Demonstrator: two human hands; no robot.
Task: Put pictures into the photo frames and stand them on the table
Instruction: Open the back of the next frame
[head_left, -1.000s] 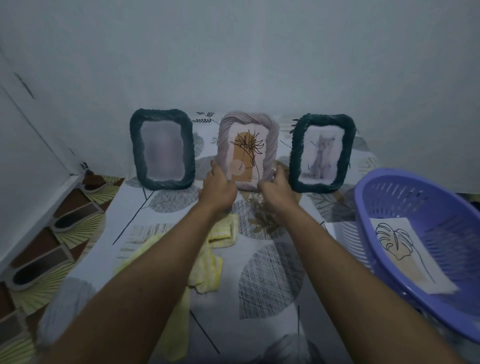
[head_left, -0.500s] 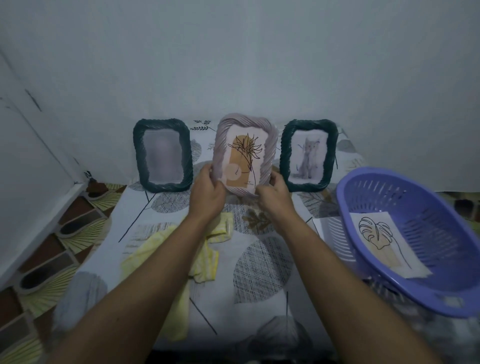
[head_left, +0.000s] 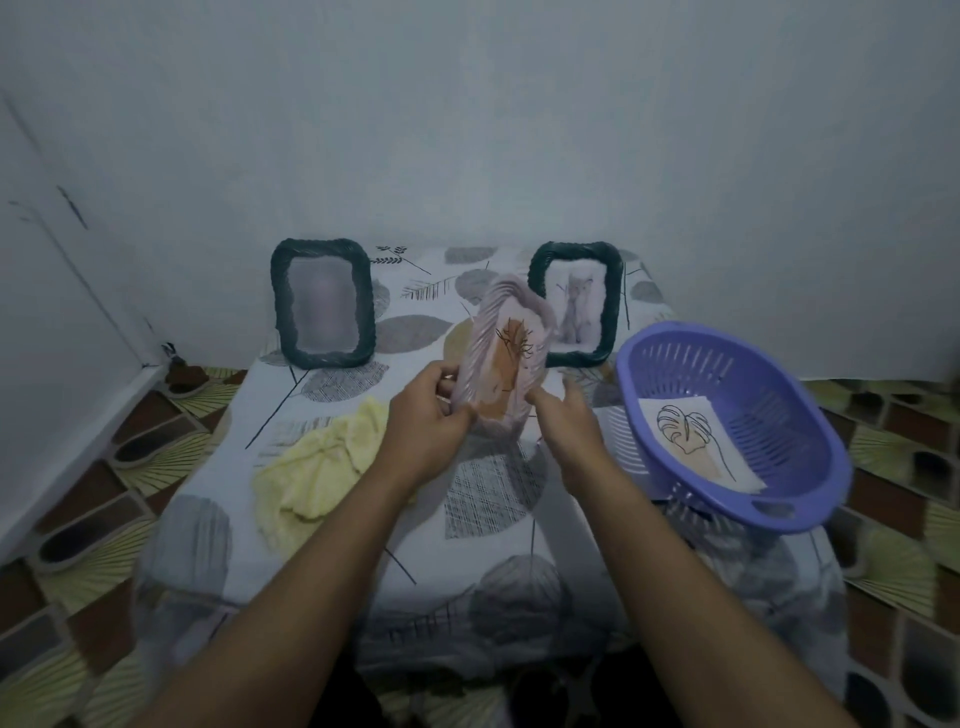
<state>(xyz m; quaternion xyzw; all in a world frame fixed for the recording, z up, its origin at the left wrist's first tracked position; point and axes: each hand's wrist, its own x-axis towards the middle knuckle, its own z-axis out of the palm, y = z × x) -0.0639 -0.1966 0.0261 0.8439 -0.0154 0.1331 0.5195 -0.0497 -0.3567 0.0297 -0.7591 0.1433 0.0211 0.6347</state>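
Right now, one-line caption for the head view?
Both hands hold a pale pink ribbed photo frame above the leaf-print table, between two standing dark green frames.

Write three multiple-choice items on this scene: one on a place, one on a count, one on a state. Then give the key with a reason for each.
1. Where is the leaf drawing?
A. in the purple basket
B. under the yellow cloth
C. in a dark frame

2. How many frames stand upright on the table?
A. none
B. two
C. four

3. What state is the pink frame in?
A. lying flat on the table
B. standing by the wall
C. tilted, in the left hand

Key: 1 A, the sheet lies on the basket's floor. 2 B, the left dark frame and the cat frame both stand at the back. 3 C, the left hand grips the frame's edge while it leans, clear of the table; the right hand is beside it, with contact unclear.
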